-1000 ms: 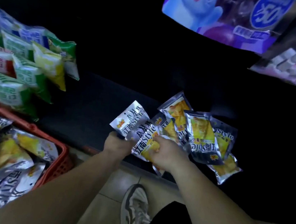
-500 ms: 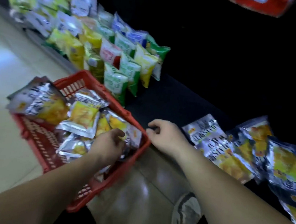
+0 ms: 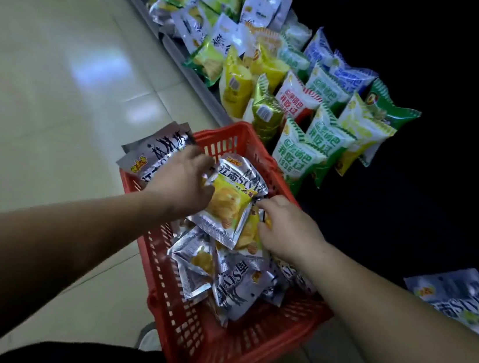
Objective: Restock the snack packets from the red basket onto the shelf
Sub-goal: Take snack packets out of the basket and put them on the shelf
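**Both hands in the basket, on the top packet**

Left hand (image 3: 181,183) is down in the red basket (image 3: 183,323) with its fingers curled over the left edge of the top packet (image 3: 231,201). That's a hold: silver foil, yellow panel, face up. Right hand (image 3: 284,226) is at the opposite edge, fingers bent in tight and touching the foil. Whether it has a real pinch I cannot tell, because the fingertips are tucked out of sight.

The top packet lies on the pile of snack packets (image 3: 219,276) heaped in the middle of the basket. More silver packets (image 3: 156,152) hang out over the basket's far left corner, just beyond the left hand.

The basket sits on the tiled floor (image 3: 64,67), its far corner up beside the front edge of the dark shelf (image 3: 410,219). On the shelf, green-and-white bags (image 3: 299,155) stand upright in rows just past the basket's far rim. One matching silver packet (image 3: 457,298) lies flat near the shelf's front edge, off to the right. A shoe (image 3: 150,338) peeks out at the basket's near left side.
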{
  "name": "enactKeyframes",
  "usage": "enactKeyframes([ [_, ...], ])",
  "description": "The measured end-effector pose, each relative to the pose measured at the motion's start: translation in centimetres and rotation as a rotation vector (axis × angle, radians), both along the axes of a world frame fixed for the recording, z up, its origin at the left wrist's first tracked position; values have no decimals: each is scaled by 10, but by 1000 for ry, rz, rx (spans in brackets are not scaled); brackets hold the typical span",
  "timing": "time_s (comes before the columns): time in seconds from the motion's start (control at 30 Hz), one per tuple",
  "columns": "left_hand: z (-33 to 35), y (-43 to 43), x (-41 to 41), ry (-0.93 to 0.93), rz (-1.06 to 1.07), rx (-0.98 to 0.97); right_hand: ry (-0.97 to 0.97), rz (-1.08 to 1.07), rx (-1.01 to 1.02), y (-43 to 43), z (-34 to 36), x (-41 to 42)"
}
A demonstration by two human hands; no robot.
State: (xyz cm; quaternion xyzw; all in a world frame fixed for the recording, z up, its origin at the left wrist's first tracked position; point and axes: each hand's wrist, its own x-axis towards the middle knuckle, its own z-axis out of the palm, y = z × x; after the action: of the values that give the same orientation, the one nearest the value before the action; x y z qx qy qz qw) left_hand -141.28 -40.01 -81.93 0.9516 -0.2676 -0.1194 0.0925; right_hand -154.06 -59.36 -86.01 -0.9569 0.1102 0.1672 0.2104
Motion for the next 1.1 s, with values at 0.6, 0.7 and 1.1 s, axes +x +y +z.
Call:
enactKeyframes([
  [0.6, -90, 23, -22, 408, 348, -224, 291, -236, 436, 12, -54, 70],
  [0.7, -83, 24, -21, 490, 356, -382, 394, -215, 421, 4, -53, 63],
  [1.1, -89, 15, -5, 290, 735, -516, 439, -184, 149, 20, -56, 51],
])
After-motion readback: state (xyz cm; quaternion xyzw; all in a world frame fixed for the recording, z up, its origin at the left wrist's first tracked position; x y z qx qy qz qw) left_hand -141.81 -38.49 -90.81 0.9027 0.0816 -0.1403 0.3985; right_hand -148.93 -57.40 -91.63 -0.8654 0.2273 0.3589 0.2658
